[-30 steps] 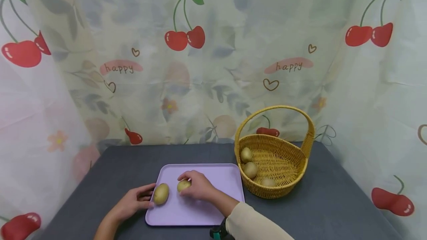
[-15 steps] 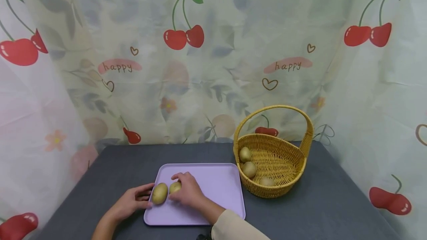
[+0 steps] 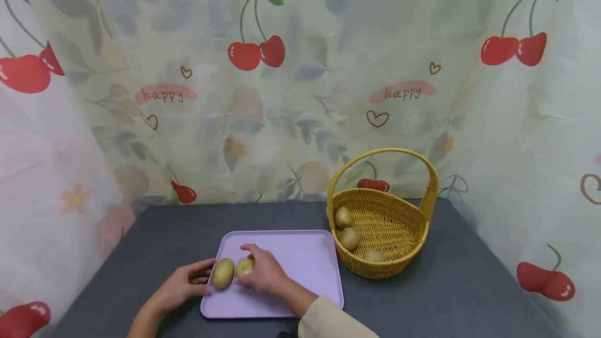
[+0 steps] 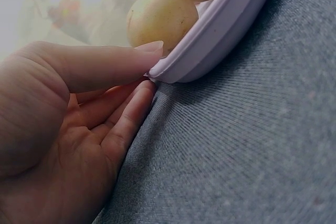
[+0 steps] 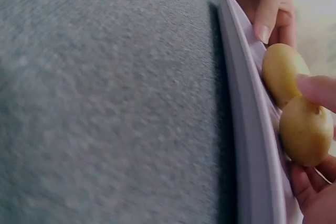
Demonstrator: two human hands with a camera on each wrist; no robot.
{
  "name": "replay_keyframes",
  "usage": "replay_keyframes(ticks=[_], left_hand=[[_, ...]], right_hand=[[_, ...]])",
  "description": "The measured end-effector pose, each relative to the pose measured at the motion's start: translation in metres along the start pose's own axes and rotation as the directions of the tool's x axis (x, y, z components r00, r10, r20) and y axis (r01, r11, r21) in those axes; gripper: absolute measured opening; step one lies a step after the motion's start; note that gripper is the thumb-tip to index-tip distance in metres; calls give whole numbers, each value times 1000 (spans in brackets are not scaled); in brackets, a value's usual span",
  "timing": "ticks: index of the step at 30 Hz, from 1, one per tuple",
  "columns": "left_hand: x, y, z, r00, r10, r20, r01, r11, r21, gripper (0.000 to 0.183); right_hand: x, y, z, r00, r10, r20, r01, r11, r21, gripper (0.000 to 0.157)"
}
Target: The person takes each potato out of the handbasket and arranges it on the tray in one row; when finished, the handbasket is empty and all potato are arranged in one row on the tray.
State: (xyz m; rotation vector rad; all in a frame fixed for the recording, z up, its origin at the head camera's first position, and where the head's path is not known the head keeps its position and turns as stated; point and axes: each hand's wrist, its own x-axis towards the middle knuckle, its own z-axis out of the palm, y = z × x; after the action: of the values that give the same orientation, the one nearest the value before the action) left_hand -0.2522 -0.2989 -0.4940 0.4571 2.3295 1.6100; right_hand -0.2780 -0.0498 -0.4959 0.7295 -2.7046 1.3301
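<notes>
A light purple tray point(image 3: 300, 254) lies on the dark cloth, with two potatoes at its left end. My left hand point(image 3: 180, 285) grips the tray's left edge; in the left wrist view its thumb is over the rim point(image 4: 210, 40) and fingertips are under it. Just inside that edge sits the left potato point(image 3: 223, 274). My right hand point(image 3: 266, 273) holds the other potato point(image 3: 245, 266) close to the tray surface, thumb and fingers around its sides. Seen from the right wrist, the held potato point(image 5: 307, 132) is right against the left potato point(image 5: 283, 72).
Right of the tray stands a yellow wicker basket point(image 3: 375, 270) with a tall arched handle. It contains three potatoes point(image 3: 349, 239) along its left and front sides. A curtain printed with cherries point(image 3: 255, 55) hangs behind the table point(image 3: 451, 296).
The right hand has moved left over the tray with its potato, bringing it beside the other one. My left hand stays on the tray edge. The head view has shifted slightly.
</notes>
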Motion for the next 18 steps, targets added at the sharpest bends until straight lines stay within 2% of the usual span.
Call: replay_keyframes(ticks=[8, 13, 18], left_hand=[[-1, 0, 0, 1000, -5, -9, 6, 1000, 23, 71], [0, -1, 0, 1000, -22, -18, 23, 999, 46, 70], [0, -1, -1, 1000, -18, -13, 18, 999, 44, 70]], right_hand=[[-3, -3, 7, 999, 7, -54, -5, 999, 38, 71], [-3, -4, 8, 999, 30, -34, -30, 1000, 0, 71], [-2, -6, 3, 1000, 13, 7, -13, 999, -51, 70]])
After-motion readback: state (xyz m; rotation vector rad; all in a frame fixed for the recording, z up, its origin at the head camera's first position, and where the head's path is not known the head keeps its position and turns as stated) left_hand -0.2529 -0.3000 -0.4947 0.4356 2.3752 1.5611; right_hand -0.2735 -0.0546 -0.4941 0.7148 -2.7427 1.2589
